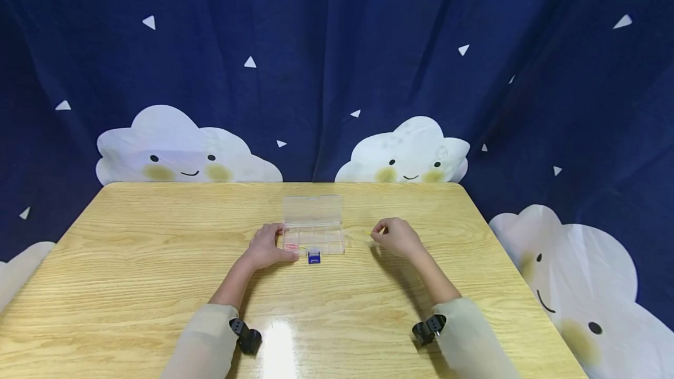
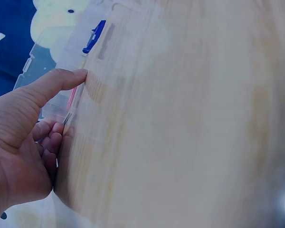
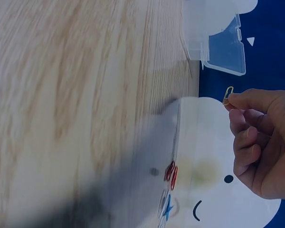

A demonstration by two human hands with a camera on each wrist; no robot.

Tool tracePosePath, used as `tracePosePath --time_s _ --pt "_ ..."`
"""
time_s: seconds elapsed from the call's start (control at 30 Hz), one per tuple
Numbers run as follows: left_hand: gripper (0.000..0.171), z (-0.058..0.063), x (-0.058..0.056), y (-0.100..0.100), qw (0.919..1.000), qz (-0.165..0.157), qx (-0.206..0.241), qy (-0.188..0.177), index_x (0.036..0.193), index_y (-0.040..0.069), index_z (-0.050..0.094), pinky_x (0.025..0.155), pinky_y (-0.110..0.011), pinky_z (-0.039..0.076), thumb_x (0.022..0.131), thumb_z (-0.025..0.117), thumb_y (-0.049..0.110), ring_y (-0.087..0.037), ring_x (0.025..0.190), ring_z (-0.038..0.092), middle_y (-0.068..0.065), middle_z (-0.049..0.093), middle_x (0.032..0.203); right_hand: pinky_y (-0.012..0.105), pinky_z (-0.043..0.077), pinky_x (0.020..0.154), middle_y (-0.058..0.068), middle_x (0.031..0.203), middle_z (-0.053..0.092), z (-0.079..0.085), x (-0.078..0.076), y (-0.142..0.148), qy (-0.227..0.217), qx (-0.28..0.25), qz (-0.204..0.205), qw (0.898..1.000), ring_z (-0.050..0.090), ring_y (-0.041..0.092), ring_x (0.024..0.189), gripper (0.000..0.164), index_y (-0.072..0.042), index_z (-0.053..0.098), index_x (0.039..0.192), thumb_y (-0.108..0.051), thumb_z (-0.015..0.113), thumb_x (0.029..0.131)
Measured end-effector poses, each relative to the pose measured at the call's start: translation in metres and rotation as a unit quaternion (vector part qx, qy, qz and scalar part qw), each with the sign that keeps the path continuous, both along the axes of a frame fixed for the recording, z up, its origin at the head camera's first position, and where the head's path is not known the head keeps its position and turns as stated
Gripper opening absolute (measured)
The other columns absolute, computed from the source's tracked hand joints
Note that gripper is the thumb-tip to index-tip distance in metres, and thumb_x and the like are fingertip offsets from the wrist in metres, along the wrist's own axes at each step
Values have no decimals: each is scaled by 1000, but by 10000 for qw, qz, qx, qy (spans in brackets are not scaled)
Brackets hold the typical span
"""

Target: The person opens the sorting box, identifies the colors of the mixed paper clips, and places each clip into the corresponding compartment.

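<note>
A clear plastic compartment box (image 1: 321, 237) lies on the table with its transparent lid (image 1: 313, 210) tipped back and a blue latch (image 1: 314, 257) at its front. My left hand (image 1: 267, 245) holds the box's left end, thumb at the front side and fingers round the back corner. In the front left compartment are pinkish-red clips (image 1: 291, 246), with a bit of yellow beside them. To the right of the box, my right hand (image 1: 397, 237) pinches a yellow paper clip (image 3: 228, 94) between thumb and forefinger, raised over the table.
Red paper clips (image 3: 171, 173) and a blue paper clip (image 3: 167, 208) show beyond the right hand in the right wrist view. The wooden table (image 1: 158, 268) ends at a dark blue curtain (image 1: 295, 28) printed with clouds.
</note>
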State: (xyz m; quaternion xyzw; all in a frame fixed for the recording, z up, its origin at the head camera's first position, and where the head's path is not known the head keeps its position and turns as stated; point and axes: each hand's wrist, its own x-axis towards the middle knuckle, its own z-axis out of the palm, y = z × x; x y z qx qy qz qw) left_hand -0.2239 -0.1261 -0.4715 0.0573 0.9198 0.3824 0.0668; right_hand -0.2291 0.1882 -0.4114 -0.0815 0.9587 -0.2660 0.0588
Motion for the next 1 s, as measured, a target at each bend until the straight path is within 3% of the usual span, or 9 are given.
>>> tracePosePath --time_s 0.53,1.0 --pt "82 -2 0 0 10000 -19 -12 14 129 0 46 96 -50 33 65 83 35 -34 113 42 -19 49 123 25 39 54 -1 73 61 1 -1 -30 71 -62 244 9997 50 12 60 12 -14 69 87 -23 62 88" --pt "77 -1 -1 1 9999 -59 -19 105 123 1 49 87 -44 35 64 83 35 -30 104 43 -15 51 113 24 36 50 -3 65 58 -1 0 -60 141 -94 529 9985 46 10 55 10 -16 69 82 -23 64 87"
